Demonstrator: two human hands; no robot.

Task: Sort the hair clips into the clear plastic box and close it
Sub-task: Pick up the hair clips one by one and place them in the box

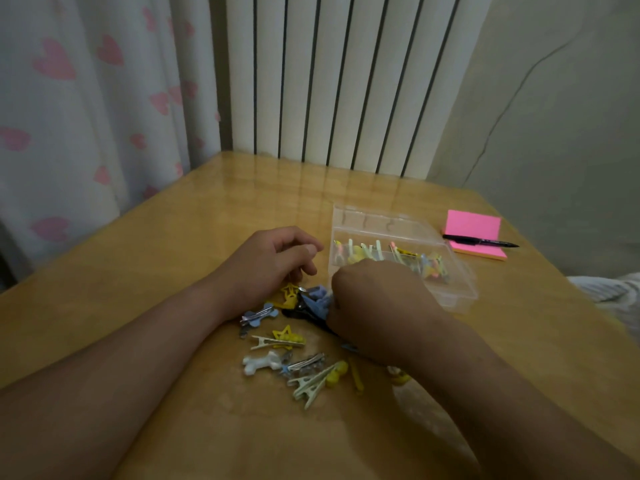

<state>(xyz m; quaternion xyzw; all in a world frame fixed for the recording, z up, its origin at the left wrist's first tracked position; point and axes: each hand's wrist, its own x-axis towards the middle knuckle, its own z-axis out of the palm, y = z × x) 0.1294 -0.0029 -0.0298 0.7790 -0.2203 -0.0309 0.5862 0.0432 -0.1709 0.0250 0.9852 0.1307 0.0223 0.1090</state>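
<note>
A clear plastic box (457, 292) stands open on the wooden table, its lid (377, 221) tilted back, with several pastel hair clips (370, 252) inside. A loose pile of clips lies in front of it: a blue bone clip (259, 315), a yellow star clip (285, 336), a white bone clip (261, 363), pale green clips (311, 384). My right hand (381, 306) rests palm down over the pile's right side, fingers closed on a blue clip (317, 301). My left hand (270, 263) is curled above a yellow star clip (290, 293); whether it grips anything is hidden.
A pink sticky-note pad (472, 225) with a black pen (481, 241) across it lies right of the box. A white radiator (346, 81) stands behind the table, a heart-print curtain (86, 116) at the left. The table edge (86, 233) runs diagonally at the left.
</note>
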